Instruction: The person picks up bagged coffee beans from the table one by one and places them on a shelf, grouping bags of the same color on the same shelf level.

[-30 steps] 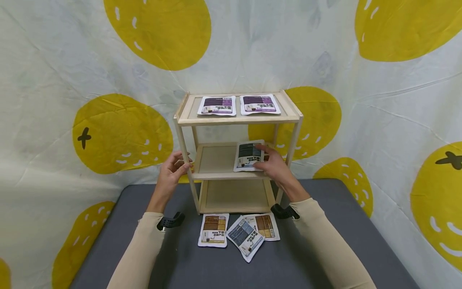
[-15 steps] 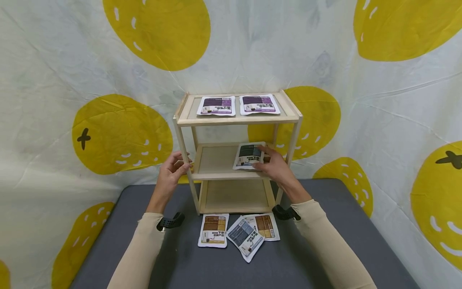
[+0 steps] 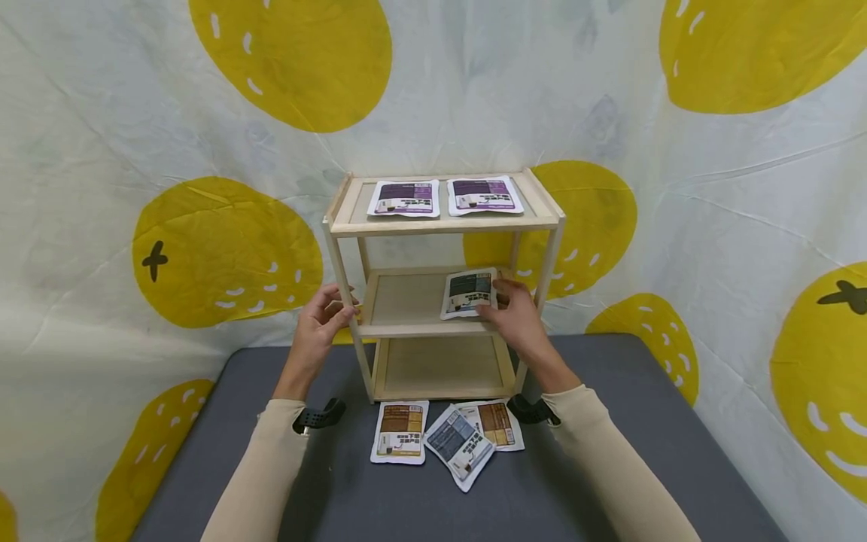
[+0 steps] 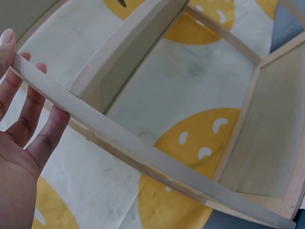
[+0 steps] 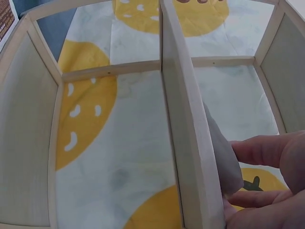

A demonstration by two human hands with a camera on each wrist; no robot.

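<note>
In the head view a three-tier wooden shelf [image 3: 448,228] stands at the back of the table. My left hand [image 3: 325,310] grips its front left post [image 4: 138,142], the thumb in front and fingers behind it in the left wrist view. My right hand [image 3: 520,318] is at the right edge of a flat white-rimmed pouch with a dark green label [image 3: 469,292], lying on the middle board near its right end. The thumb overlaps the pouch's lower right corner. Edge-on in the right wrist view, this pouch [image 5: 223,160] lies against the board, fingertips [image 5: 240,151] at its side.
Two purple-labelled pouches [image 3: 404,199] lie side by side on the top board. On the dark grey table [image 3: 366,504], before the shelf, are a brown-labelled pouch [image 3: 400,433] and a blue-labelled pouch [image 3: 460,448] overlapping another brown one [image 3: 503,426]. A fruit-patterned cloth [image 3: 420,90] hangs behind.
The green-labelled pouch has come down flatter onto the middle board. My right fingers have slid off its face toward its right edge. My left hand keeps its place on the post.
</note>
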